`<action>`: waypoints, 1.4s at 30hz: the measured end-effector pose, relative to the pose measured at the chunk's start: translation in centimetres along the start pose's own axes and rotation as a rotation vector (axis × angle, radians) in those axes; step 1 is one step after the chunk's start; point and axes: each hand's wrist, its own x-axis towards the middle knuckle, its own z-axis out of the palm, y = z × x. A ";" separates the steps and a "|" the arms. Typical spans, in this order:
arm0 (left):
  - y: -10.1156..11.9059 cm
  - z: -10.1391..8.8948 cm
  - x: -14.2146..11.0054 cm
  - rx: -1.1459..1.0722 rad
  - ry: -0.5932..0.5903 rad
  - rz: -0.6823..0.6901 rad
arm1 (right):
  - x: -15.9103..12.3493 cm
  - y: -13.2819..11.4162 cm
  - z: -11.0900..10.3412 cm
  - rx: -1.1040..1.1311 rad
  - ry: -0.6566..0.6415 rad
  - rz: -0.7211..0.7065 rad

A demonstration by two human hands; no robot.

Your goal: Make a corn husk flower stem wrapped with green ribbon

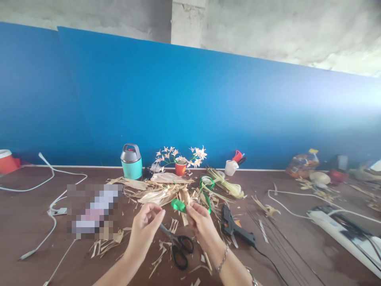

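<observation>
In the head view, my right hand (204,224) pinches a bright green ribbon (178,205) between thumb and fingers, with a tan strip of husk (184,195) right behind the fingertips. My left hand (145,222) is to the left of the ribbon, apart from it. Its fingers are curled and the thumb tip is close to the index finger; anything between them is too small to make out. Black-handled scissors (180,246) lie on the table between my wrists. A black glue gun (235,228) rests just right of my right hand.
Dried husks (160,194) and a bundle of pale stalks (228,184) cover the table's middle. Behind them stand a turquoise container (131,167), a red cup (180,169) with husk flowers (198,153) and a white cup (230,167). A power strip (342,234) and cables lie right.
</observation>
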 end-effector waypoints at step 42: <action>0.3 0.4 0.4 -0.165 -0.294 -0.375 | -0.9 0.1 -0.9 -0.983 -0.177 -0.699</action>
